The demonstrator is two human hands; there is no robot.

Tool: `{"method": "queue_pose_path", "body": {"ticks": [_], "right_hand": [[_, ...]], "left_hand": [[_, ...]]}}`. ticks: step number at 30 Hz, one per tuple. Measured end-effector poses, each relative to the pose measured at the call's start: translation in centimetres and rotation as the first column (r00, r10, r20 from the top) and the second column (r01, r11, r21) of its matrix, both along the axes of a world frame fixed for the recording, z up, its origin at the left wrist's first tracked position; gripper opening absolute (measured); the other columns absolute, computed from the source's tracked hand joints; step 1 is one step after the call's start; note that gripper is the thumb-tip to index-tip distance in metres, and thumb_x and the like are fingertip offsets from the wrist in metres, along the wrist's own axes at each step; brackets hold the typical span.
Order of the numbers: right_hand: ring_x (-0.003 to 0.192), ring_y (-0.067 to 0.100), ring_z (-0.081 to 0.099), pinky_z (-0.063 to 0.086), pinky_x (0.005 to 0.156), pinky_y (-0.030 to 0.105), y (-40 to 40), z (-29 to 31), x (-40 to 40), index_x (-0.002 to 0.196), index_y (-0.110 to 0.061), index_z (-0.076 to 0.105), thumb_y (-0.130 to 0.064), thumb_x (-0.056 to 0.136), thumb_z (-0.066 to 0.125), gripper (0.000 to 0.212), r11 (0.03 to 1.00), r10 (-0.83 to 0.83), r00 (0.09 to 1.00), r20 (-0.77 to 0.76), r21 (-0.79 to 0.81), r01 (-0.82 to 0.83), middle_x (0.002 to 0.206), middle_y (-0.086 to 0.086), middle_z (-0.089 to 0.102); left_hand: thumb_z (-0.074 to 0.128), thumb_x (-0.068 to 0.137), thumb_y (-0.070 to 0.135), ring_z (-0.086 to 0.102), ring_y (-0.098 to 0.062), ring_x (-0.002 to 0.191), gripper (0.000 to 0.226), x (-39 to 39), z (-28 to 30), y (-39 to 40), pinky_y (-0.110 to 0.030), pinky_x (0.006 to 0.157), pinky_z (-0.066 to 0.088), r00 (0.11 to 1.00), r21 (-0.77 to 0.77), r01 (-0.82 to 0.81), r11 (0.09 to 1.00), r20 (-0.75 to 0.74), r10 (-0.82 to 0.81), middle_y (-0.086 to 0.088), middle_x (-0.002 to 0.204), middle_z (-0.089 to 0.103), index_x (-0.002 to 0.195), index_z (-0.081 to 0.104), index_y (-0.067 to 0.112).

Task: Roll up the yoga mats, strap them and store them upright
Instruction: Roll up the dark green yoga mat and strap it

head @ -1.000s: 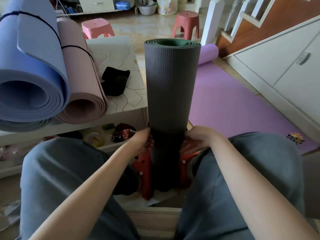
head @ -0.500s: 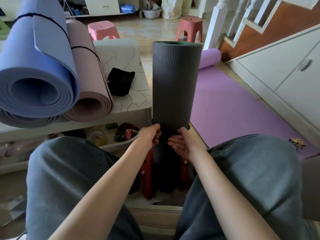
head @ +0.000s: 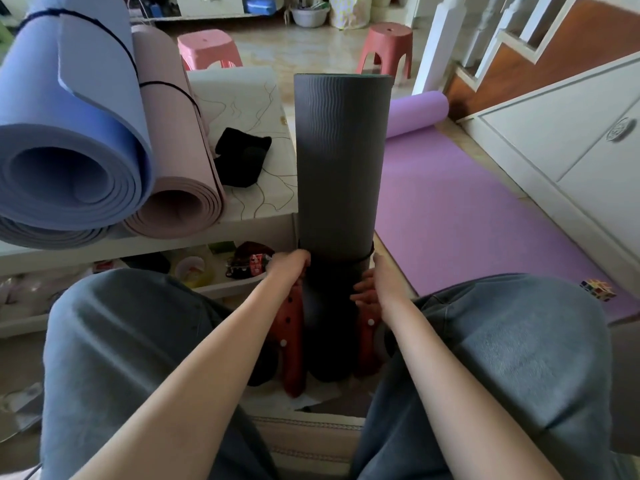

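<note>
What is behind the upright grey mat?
Behind the rolled grey mat, the purple mat lies mostly unrolled on the floor, its rolled end showing to the right. A red stool stands further back. The grey roll hides the floor directly behind it.

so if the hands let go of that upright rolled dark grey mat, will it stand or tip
The rolled dark grey foam mat would probably tip: it stands tall and narrow on one end. It likely stays rolled, since a thin black strap circles it low down. It is probably light, as the left hand and right hand steady it only near the base.
</note>
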State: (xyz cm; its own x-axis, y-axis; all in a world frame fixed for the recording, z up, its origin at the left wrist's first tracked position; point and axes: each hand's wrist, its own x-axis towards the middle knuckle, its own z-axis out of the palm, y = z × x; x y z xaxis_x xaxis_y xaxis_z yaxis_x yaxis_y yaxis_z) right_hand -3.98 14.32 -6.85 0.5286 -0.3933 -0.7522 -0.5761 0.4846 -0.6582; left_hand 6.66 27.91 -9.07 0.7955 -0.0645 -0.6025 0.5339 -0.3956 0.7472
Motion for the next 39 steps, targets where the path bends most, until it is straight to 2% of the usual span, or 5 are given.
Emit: {"method": "queue_pose_path", "body": {"ticks": [14, 20, 24, 30, 39], "right_hand": [[0.046, 0.014, 0.041, 0.03, 0.035, 0.016, -0.6, -1.4, 2.4, 0.097, -0.011, 0.056, -0.045, 0.102, 0.03, 0.043, 0.971, -0.006, 0.996, -0.093, -0.24, -0.016, 0.066, 0.004, 0.049], [0.1, 0.026, 0.053, 0.046, 0.094, 0.042, -1.6, -3.3, 3.5, 0.123, -0.01, 0.051, -0.038, 0.102, 0.025, 0.043, 0.794, 0.146, 0.988, -0.053, -0.59, -0.149, 0.104, 0.009, 0.051], [0.067, 0.019, 0.042, 0.031, 0.052, 0.029, -1.8, -4.5, 3.5, 0.07, -0.015, 0.041, -0.017, 0.099, 0.035, 0.03, 0.717, 0.105, 0.994, -0.009, -0.692, -0.082, 0.071, 0.004, 0.045], [0.048, 0.022, 0.046, 0.044, 0.053, 0.036, -2.3, -7.5, 0.5, 0.064, -0.008, 0.048, -0.014, 0.097, 0.04, 0.034, 0.818, 0.165, 0.941, -0.296, -0.492, -0.298, 0.06, 0.012, 0.051], [0.085, 0.017, 0.059, 0.053, 0.077, 0.032, -5.2, -3.0, 5.4, 0.092, -0.02, 0.061, -0.037, 0.098, 0.05, 0.021, 0.945, 0.028, 0.998, 0.056, -0.328, -0.008, 0.093, 0.001, 0.061]], "left_hand": [[0.05, 0.089, 0.06, 0.063, -0.026, 0.108, 0.063, 3.9, -2.2, -0.5, -0.042, 0.101, 0.048, 0.996, -0.174, 0.055, 0.983, -0.054, -0.066, -0.007, 0.118, 0.067, 0.126, 0.063, 0.011], [0.043, 0.1, 0.042, 0.058, -0.034, 0.117, 0.046, 4.7, -2.5, -1.3, -0.045, 0.101, 0.047, 0.993, -0.163, 0.117, 0.98, 0.007, -0.118, -0.017, 0.128, 0.061, 0.128, 0.059, 0.008], [0.035, 0.106, 0.029, 0.058, -0.044, 0.103, 0.04, 4.4, -2.0, -0.9, -0.048, 0.076, 0.049, 0.948, -0.066, 0.259, 0.964, 0.208, -0.24, -0.03, 0.101, 0.062, 0.112, 0.061, -0.001], [0.036, 0.105, 0.023, 0.051, -0.02, 0.083, 0.034, 4.9, -2.3, -0.9, -0.029, 0.065, 0.032, 0.846, 0.165, 0.372, 0.914, 0.346, -0.406, -0.01, 0.085, 0.056, 0.092, 0.059, 0.003], [0.036, 0.103, 0.025, 0.058, -0.021, 0.094, 0.035, 4.9, -3.4, -1.5, -0.031, 0.077, 0.051, 0.967, -0.193, 0.251, 0.948, 0.094, -0.237, -0.009, 0.103, 0.059, 0.123, 0.054, 0.002]]}}
